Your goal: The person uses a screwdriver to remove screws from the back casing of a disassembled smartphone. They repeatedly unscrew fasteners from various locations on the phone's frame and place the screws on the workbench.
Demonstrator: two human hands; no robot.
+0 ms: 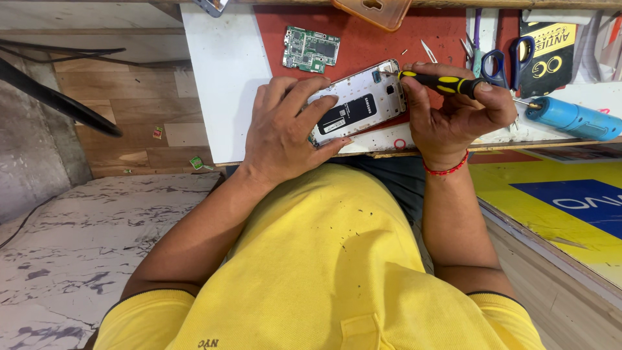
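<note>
An opened white phone [369,91] with a black battery [348,112] lies on the red mat [376,40] near the bench's front edge. My left hand [285,129] grips its lower end, thumb and fingers around the sides. My right hand [453,107] holds a black and yellow screwdriver [440,82], with the tip at the phone's upper right corner. A green circuit board [310,50] lies loose on the mat just beyond the phone.
An orange phone case [372,11] rests at the mat's far edge. Blue-handled scissors [502,65], tweezers [428,50] and a blue cylindrical tool [573,118] sit to the right. The white bench top [223,78] ends at left over a wooden floor.
</note>
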